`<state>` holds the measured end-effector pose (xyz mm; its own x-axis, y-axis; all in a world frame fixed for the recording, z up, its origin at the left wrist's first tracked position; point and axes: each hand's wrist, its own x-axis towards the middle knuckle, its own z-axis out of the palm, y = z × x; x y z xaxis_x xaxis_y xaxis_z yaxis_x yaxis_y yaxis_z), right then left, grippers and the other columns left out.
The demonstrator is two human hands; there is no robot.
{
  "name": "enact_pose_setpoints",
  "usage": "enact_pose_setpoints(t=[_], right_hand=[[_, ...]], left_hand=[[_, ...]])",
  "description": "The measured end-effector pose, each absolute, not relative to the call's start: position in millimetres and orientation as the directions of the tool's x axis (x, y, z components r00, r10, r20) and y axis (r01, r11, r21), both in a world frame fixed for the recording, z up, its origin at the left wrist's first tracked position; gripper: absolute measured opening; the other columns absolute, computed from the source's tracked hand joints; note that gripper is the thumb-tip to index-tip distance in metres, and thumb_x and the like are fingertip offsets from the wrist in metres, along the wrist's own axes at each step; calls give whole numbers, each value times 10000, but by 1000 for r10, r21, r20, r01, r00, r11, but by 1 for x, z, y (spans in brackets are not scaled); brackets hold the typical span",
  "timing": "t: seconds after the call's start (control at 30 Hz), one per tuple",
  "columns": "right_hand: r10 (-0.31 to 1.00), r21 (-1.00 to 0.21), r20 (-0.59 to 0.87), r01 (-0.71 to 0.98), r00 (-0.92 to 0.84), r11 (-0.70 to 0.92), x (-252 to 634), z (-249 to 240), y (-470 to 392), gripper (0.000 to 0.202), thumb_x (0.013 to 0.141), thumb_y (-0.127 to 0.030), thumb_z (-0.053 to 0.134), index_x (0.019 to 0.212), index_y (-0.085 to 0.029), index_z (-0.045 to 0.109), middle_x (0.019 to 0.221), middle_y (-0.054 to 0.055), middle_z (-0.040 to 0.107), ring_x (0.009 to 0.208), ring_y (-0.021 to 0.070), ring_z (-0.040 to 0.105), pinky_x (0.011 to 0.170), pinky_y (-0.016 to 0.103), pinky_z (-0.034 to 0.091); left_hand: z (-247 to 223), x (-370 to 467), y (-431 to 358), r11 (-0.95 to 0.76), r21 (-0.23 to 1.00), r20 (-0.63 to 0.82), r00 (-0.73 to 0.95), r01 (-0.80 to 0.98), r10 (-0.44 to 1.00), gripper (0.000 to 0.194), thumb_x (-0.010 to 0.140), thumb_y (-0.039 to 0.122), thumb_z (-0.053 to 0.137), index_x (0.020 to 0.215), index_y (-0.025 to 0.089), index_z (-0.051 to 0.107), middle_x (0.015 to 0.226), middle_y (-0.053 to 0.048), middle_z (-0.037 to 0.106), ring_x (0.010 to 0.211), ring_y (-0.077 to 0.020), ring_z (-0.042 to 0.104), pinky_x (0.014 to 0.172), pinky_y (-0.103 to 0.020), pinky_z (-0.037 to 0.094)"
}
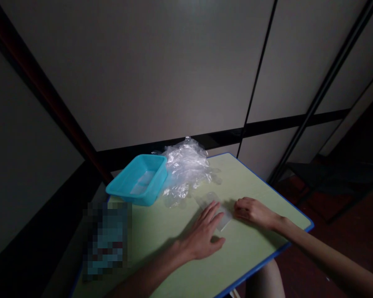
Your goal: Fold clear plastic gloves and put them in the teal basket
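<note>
The left hand (203, 236) lies spread on a thin clear plastic piece (225, 219) mid-table; the right hand (251, 211) curls just beside it at three o'clock, whether pinching anything I cannot tell. Uneven pressure could crease or skid the film. At eleven o'clock, the loose plastic heap (186, 165) could snag on fingers; the blue tray (144, 200) blocks ten. The table (251, 182) offers room toward one, its edge bounding five.
</note>
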<state>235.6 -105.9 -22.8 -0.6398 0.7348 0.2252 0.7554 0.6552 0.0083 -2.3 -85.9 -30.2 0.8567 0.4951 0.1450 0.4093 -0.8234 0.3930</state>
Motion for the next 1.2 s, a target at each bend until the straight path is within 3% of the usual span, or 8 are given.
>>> enact_pose_setpoints(t=[0.1,0.23,0.47,0.6,0.77,0.9,1.03,1.2], right_hand=[[628,117,258,669,-734,734,234,-26,-106,361,915,-202,333,707,-165,625,687,60,589,683,165,519,682,311,426],[502,256,290,571,-815,780,235,-29,-102,326,904,-146,355,707,-168,615,677,37,579,711,153,512,722,301,420],[496,287,292,569,-818,770,229,-34,-98,314,896,-111,355,704,-160,598,635,-1,563,631,118,510,893,367,373],[546,168,280,600,-790,782,225,-32,-103,286,885,-121,372,715,-163,597,806,32,627,781,136,561,920,356,380],[640,-120,192,630,-744,768,218,-21,-113,223,837,-99,384,975,-102,559,1148,124,557,1121,185,456,962,327,370],[707,-310,153,646,-691,698,214,-16,-113,256,827,-98,359,1029,-122,514,1090,122,584,1031,185,520,869,341,433],[777,-395,129,687,-617,611,211,-14,-108,245,863,-145,323,1033,-154,499,912,84,620,803,172,578,717,316,462],[786,-466,145,659,-601,590,212,-13,-103,203,863,-259,407,1020,-163,494,967,84,605,865,182,563,759,310,437]], left_hand=[[-30,-17,-90,-838,354,140,863,414,486,538,741,223,538,1254,181,383,1408,-63,259,1301,-224,163,1058,-371,214],[-32,-25,-93,-859,302,132,874,413,467,530,753,221,545,1257,209,381,1392,-55,289,1285,-231,208,1045,-397,236],[-33,-27,-92,-849,291,190,843,442,504,449,756,187,540,1195,188,446,1362,-68,339,1271,-229,239,1046,-391,248],[-33,-29,-90,-810,358,220,801,465,557,431,747,129,512,1173,168,463,1288,-65,433,1229,-198,310,1038,-351,274],[-35,-27,-86,-764,454,267,748,458,607,490,698,88,533,1178,149,456,1178,-65,522,1118,-186,424,995,-334,329],[-37,-23,-82,-731,514,277,719,450,637,471,671,88,575,1132,143,500,1093,-67,567,1046,-196,471,947,-326,365],[-34,-16,-78,-684,595,265,700,422,663,269,680,75,587,933,163,614,954,-37,622,926,-183,526,861,-293,399],[-28,-10,-71,-600,674,222,657,430,720,184,727,49,517,763,159,659,814,-32,654,773,-162,569,735,-258,414]])
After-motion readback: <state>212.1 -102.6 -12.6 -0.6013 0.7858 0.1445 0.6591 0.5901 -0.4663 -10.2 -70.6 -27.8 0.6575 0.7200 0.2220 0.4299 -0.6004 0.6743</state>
